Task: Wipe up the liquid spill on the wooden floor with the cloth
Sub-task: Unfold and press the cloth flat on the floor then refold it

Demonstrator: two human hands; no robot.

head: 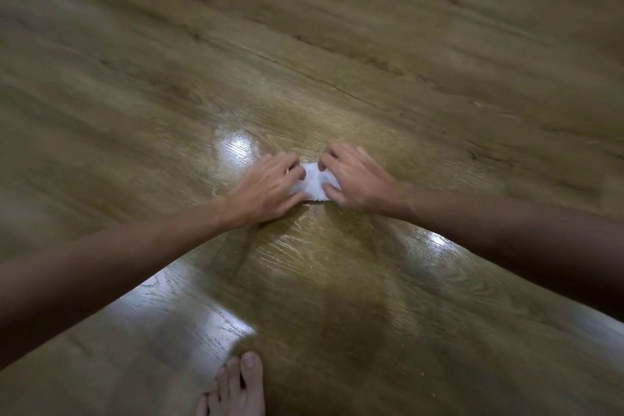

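A small white cloth [314, 183] lies bunched on the wooden floor [337, 44] in the middle of the view. My left hand [266, 189] grips its left side with curled fingers. My right hand [358, 179] grips its right side, fingers pressed down on it. Most of the cloth is hidden under both hands. The floor around and in front of the cloth looks glossy and wet [320, 246], with bright reflections; the exact edge of the spill is hard to tell in the blur.
A bare foot [236, 385] stands on the floor at the bottom edge, near the shiny patch. Plank floor stretches in every direction around the hands.
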